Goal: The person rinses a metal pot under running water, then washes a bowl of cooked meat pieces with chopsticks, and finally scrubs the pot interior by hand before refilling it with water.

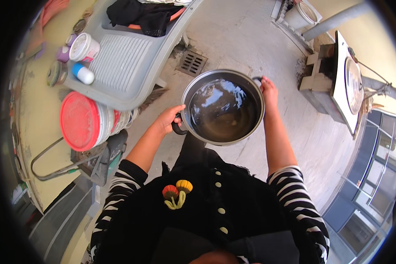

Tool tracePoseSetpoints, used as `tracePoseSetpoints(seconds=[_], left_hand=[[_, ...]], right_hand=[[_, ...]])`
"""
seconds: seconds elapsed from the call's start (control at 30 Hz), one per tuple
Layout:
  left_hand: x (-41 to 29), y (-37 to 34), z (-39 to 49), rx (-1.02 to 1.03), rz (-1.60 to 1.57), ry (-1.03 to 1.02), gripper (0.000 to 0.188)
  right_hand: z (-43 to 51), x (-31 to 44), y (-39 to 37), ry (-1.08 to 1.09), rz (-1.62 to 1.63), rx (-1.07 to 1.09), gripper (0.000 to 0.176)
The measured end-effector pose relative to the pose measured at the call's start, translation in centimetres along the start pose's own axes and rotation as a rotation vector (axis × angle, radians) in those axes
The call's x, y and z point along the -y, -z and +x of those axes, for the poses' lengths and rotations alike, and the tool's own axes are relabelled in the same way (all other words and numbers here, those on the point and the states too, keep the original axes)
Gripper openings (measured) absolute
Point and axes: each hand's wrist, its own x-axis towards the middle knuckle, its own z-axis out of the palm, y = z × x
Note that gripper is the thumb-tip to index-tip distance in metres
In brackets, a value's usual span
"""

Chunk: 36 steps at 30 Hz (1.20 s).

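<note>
A round metal pot (223,143) with two black side handles is held up in front of me, over the concrete floor. Dark-looking liquid (222,112) inside it reflects light from above. My left hand (170,119) grips the handle on the left, with the thumb on the rim. Around the right handle closes my right hand (269,91), its fingers partly hidden by the pot's edge. No lid sits on the pot.
Left is a grey plastic wash sink (139,95) with a ribbed washboard, dark cloth and small containers. A red-lidded bucket (79,121) stands below it. A floor drain (192,63) lies beyond the pot; a stove with a lidded pan (353,86) is at right.
</note>
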Motion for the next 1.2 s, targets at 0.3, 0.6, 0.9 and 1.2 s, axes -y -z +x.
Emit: tracePoseSetpoints(seconds=[0.3, 0.6, 0.9, 1.2], left_hand=[[-1.4, 4.6, 15.0, -0.537, -0.257, -0.263, 0.022], [1.4, 11.1, 28.5, -0.871, -0.204, -0.232, 0.035], [1.1, 19.2, 38.4, -0.937, -0.45, -0.306, 0.041], [-2.0, 23.0, 44.7, -0.863, -0.645, -0.472, 0.031]], right_hand=[[11.6, -10.2, -3.3, -0.237, 0.094, -0.088, 0.032], [23.7, -23.7, -6.3, -0.362, -0.145, 0.07, 0.04], [33.6, -35.2, -10.9, -0.569, -0.336, 0.054, 0.041], [43.2, -44.0, -14.7, -0.92, -0.359, -0.001, 0.016]])
